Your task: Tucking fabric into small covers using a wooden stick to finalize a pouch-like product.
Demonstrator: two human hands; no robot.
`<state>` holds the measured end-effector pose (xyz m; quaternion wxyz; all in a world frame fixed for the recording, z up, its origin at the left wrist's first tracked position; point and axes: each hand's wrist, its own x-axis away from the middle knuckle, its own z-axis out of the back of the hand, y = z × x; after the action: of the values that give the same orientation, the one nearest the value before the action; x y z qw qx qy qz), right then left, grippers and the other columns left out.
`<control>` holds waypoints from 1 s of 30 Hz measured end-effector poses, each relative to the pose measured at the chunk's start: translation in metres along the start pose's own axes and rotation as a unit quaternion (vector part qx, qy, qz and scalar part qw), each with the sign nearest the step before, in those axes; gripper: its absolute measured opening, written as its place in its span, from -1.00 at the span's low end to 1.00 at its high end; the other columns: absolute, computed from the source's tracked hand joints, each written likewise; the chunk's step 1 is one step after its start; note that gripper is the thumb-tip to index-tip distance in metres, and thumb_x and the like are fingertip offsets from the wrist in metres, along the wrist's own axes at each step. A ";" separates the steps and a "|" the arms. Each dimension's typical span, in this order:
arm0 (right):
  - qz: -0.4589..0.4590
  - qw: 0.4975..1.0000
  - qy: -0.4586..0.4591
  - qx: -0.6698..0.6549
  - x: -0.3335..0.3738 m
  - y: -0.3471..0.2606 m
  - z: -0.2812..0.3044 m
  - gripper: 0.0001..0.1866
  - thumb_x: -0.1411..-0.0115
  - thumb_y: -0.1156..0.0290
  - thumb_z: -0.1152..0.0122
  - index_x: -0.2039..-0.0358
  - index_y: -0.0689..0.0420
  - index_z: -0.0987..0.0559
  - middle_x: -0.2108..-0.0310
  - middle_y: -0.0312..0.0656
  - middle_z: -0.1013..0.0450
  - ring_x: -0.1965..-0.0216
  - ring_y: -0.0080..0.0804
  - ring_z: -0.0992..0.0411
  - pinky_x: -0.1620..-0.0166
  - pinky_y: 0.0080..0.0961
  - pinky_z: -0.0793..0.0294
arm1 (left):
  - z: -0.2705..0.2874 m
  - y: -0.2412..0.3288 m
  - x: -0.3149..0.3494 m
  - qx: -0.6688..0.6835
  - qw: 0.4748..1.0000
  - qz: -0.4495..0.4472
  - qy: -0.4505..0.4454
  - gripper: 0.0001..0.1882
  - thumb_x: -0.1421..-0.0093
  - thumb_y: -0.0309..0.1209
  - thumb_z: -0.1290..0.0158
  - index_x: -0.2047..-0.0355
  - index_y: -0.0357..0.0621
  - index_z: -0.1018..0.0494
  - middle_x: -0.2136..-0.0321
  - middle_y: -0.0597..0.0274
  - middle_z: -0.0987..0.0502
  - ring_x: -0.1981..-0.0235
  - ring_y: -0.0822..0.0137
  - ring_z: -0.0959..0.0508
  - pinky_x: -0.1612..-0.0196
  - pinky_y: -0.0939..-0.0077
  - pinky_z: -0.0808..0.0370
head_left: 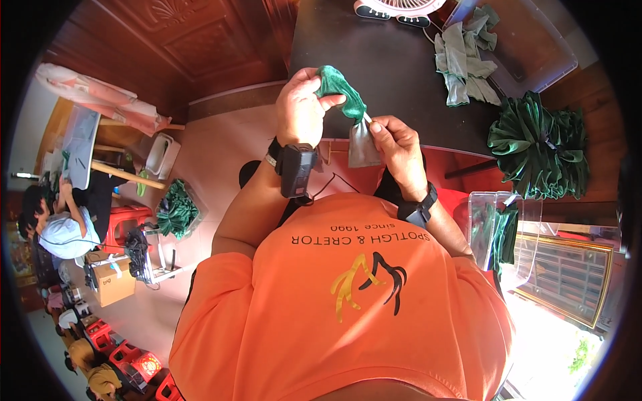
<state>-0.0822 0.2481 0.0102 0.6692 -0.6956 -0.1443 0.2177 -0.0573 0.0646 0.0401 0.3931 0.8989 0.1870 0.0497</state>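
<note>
Above the near edge of the dark table, a green velvety fabric tube (342, 92) hangs bent between my hands. My left hand (301, 107) grips its upper end, thumb and fingers closed on the cloth. A thin white stick (366, 117) meets the green part where it narrows, and my right hand (396, 144) pinches the stick between thumb and fingers. Below that point hangs a pale grey-green length of cloth (362, 147), apparently the fabric's other side. How far the stick goes inside the cloth is hidden.
Several grey-green cloth strips (465, 60) lie on the dark table (394, 60) near a pink fan (401, 7). At right are a big bundle of green fabric (542, 144) and a clear bin (478, 214). A person (67, 227) sits at far left, near red stools (124, 220).
</note>
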 end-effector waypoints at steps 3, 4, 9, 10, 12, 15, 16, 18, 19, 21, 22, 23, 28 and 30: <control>-0.093 0.969 -0.041 -0.226 0.002 0.000 -0.011 -0.81 -0.26 0.34 -0.04 0.38 0.18 -0.52 0.69 -0.51 -0.21 0.64 -0.77 -0.07 0.57 -0.74 -0.06 | -0.008 -0.003 0.000 0.009 0.998 -0.053 0.019 -0.84 -0.20 -0.46 0.21 0.31 -0.27 -0.34 0.40 0.16 -0.46 0.39 0.31 -0.51 0.34 0.39 -0.54; -0.115 0.957 -0.054 -0.259 0.005 -0.004 -0.013 -0.81 -0.27 0.34 -0.03 0.40 0.16 -0.51 0.70 -0.51 -0.18 0.65 -0.76 -0.05 0.58 -0.74 -0.02 | -0.002 -0.003 -0.001 0.019 0.997 -0.071 -0.015 -0.80 -0.25 -0.42 0.20 0.25 -0.25 -0.37 0.31 0.16 -0.49 0.29 0.31 -0.51 0.24 0.34 -0.50; -0.035 0.973 -0.006 -0.227 0.003 -0.003 -0.009 -0.82 -0.27 0.35 -0.04 0.36 0.18 -0.53 0.65 -0.51 -0.24 0.61 -0.78 -0.09 0.54 -0.77 -0.07 | -0.005 0.011 0.000 -0.001 0.993 -0.104 -0.063 -0.78 -0.26 -0.37 0.21 0.25 -0.25 -0.35 0.21 0.14 -0.44 0.32 0.34 -0.49 0.23 0.35 -0.50; -0.018 0.984 0.002 -0.176 0.002 -0.004 -0.008 -0.83 -0.26 0.36 -0.05 0.34 0.18 -0.53 0.63 -0.50 -0.26 0.59 -0.79 -0.10 0.53 -0.77 -0.10 | -0.010 0.013 0.003 -0.009 0.994 -0.089 -0.070 -0.78 -0.25 -0.38 0.20 0.23 -0.26 -0.34 0.22 0.13 -0.44 0.32 0.35 -0.49 0.23 0.37 -0.50; 0.008 0.994 0.006 -0.109 0.000 -0.002 -0.004 -0.85 -0.23 0.40 -0.10 0.30 0.20 -0.55 0.59 -0.48 -0.32 0.56 -0.78 -0.16 0.48 -0.76 -0.20 | -0.012 0.010 0.002 -0.042 0.994 -0.074 -0.072 -0.76 -0.19 -0.42 0.17 0.19 -0.30 -0.31 0.28 0.11 -0.46 0.32 0.33 -0.50 0.23 0.40 -0.48; 0.006 0.999 -0.011 -0.050 0.001 -0.004 -0.003 -0.86 -0.20 0.40 -0.14 0.33 0.20 -0.56 0.60 -0.46 -0.33 0.54 -0.77 -0.20 0.46 -0.76 -0.23 | 0.001 0.010 0.000 -0.106 0.988 -0.057 -0.096 -0.76 -0.17 -0.45 0.18 0.18 -0.32 -0.30 0.34 0.11 -0.48 0.34 0.32 -0.51 0.23 0.42 -0.47; 0.003 0.999 -0.008 -0.044 0.001 -0.005 -0.002 -0.86 -0.18 0.40 -0.17 0.34 0.20 -0.56 0.60 -0.45 -0.34 0.53 -0.76 -0.22 0.45 -0.76 -0.25 | 0.000 0.012 -0.001 -0.068 0.990 -0.064 -0.107 -0.78 -0.16 -0.49 0.18 0.20 -0.31 -0.30 0.38 0.13 -0.48 0.36 0.33 -0.51 0.25 0.46 -0.47; -0.011 1.000 -0.011 -0.027 0.002 -0.006 0.001 -0.86 -0.18 0.40 -0.17 0.34 0.20 -0.56 0.60 -0.45 -0.34 0.54 -0.76 -0.22 0.46 -0.76 -0.24 | -0.002 0.018 -0.002 -0.075 0.991 -0.074 -0.085 -0.81 -0.15 -0.50 0.17 0.24 -0.31 -0.31 0.39 0.15 -0.47 0.40 0.38 -0.49 0.30 0.52 -0.46; -0.024 1.000 -0.014 -0.009 0.001 -0.006 0.002 -0.87 -0.18 0.39 -0.17 0.34 0.19 -0.56 0.61 -0.46 -0.34 0.54 -0.76 -0.22 0.47 -0.76 -0.24 | -0.005 0.020 -0.002 -0.082 0.991 -0.084 -0.065 -0.84 -0.13 -0.51 0.16 0.28 -0.30 -0.32 0.41 0.18 -0.47 0.45 0.43 -0.48 0.34 0.58 -0.46; -0.022 0.999 -0.016 -0.040 0.002 -0.006 0.000 -0.87 -0.18 0.40 -0.17 0.35 0.19 -0.56 0.61 -0.46 -0.34 0.55 -0.77 -0.21 0.47 -0.76 -0.23 | -0.005 0.017 -0.003 -0.071 0.992 -0.081 -0.060 -0.83 -0.12 -0.52 0.16 0.29 -0.32 -0.34 0.40 0.17 -0.48 0.46 0.45 -0.48 0.37 0.61 -0.46; -0.021 0.997 -0.018 -0.072 0.002 -0.006 -0.002 -0.87 -0.18 0.40 -0.17 0.35 0.19 -0.56 0.61 -0.46 -0.34 0.55 -0.77 -0.21 0.48 -0.76 -0.22 | -0.007 0.015 -0.001 -0.089 0.992 -0.073 -0.051 -0.83 -0.12 -0.52 0.15 0.29 -0.33 -0.35 0.40 0.18 -0.48 0.45 0.45 -0.48 0.38 0.60 -0.46; -0.021 0.997 -0.017 -0.072 0.001 -0.007 -0.003 -0.87 -0.18 0.40 -0.17 0.35 0.19 -0.56 0.61 -0.46 -0.34 0.55 -0.77 -0.21 0.48 -0.76 -0.22 | -0.009 0.014 0.000 -0.106 0.991 -0.065 -0.041 -0.82 -0.11 -0.52 0.14 0.28 -0.34 -0.36 0.40 0.18 -0.48 0.45 0.45 -0.48 0.38 0.59 -0.46; -0.066 0.992 -0.033 -0.103 -0.002 -0.009 -0.005 -0.87 -0.20 0.40 -0.15 0.38 0.19 -0.55 0.63 -0.47 -0.31 0.58 -0.78 -0.19 0.51 -0.78 -0.18 | -0.002 0.008 -0.005 -0.080 0.993 -0.080 -0.041 -0.79 -0.16 -0.52 0.16 0.21 -0.32 -0.37 0.36 0.18 -0.48 0.37 0.38 -0.51 0.25 0.47 -0.47; -0.064 0.992 -0.029 -0.108 -0.002 -0.008 -0.008 -0.87 -0.20 0.40 -0.15 0.38 0.19 -0.55 0.63 -0.47 -0.31 0.59 -0.78 -0.18 0.52 -0.79 -0.16 | -0.002 0.010 -0.007 -0.092 0.991 -0.094 -0.038 -0.77 -0.14 -0.52 0.15 0.21 -0.34 -0.37 0.37 0.19 -0.47 0.39 0.40 -0.50 0.29 0.52 -0.47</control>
<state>-0.0793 0.2407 0.0187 0.5981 -0.7465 -0.2311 0.1775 -0.0618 0.0572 0.0492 0.4843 0.8383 0.2505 -0.0046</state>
